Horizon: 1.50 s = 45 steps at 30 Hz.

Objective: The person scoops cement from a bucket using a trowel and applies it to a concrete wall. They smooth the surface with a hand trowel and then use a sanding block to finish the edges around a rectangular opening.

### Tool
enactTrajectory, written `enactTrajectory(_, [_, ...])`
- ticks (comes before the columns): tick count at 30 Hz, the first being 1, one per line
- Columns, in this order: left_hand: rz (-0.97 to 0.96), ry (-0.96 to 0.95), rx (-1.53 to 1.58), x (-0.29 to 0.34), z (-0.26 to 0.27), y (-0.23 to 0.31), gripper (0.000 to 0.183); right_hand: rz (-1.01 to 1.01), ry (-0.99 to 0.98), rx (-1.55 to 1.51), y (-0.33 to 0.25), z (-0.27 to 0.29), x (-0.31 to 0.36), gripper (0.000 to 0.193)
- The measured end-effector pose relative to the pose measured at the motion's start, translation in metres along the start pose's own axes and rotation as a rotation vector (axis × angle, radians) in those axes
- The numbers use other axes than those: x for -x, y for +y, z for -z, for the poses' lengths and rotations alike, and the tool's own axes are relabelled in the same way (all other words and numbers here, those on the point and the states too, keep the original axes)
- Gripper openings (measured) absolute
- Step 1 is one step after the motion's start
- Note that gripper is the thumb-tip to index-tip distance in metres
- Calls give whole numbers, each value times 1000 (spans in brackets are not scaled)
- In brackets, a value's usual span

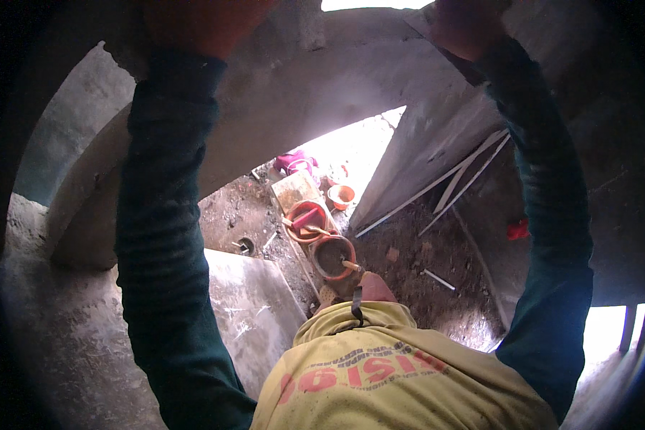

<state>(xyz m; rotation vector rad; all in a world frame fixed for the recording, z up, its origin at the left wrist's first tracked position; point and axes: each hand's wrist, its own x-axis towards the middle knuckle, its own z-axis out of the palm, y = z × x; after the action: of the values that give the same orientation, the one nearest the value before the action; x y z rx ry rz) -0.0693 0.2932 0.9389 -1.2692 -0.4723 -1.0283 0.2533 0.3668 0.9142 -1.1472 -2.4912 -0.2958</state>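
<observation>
Dim, dark-rimmed, patchy white glare

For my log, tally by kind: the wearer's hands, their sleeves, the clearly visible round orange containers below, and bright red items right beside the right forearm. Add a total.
Hands: 2
Dark green sleeves: 2
Round orange containers: 3
Red item, kind unclear: 1
Total: 8

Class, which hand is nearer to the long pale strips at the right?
The right hand: in the picture it is above the long pale strips. The left hand is farther off, at the upper left.
</observation>
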Motion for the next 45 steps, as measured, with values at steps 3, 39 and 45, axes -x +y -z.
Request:
enactTrajectory(3, [38,-90,-40,3,5,4,9,21,8,-84,10,23,26,29])
enactTrajectory(39, [42,-230,-41,1,10,3,9,104,60,270,5,27,66,50])
enactTrajectory(45, [45,-88,20,3,4,6,9,125,7,238,15,7,38,47])
